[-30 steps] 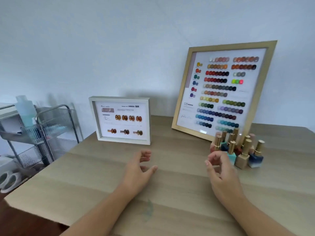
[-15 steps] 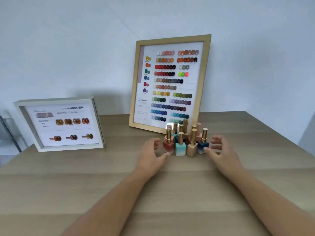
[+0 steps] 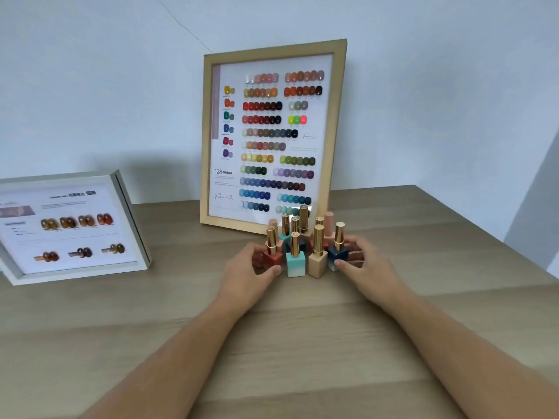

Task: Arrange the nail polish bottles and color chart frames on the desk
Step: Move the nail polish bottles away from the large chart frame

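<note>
Both bare forearms are reaching forward from the lower corners, converging toward the middle of the desk. The left hand is lying palm inward, its fingers curling behind the red bottle and its thumb pressing the front of its base. The right hand is mirroring it, fingers curling behind the navy bottle, thumb touching its near corner.

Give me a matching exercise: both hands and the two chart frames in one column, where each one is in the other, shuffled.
1 left hand
2 right hand
3 wooden frame
4 white frame

A behind the bottles
B round the navy bottle
C far left on the desk
D round the red bottle

Pairs: 1-D, 2-B, 3-A, 4-C
</note>
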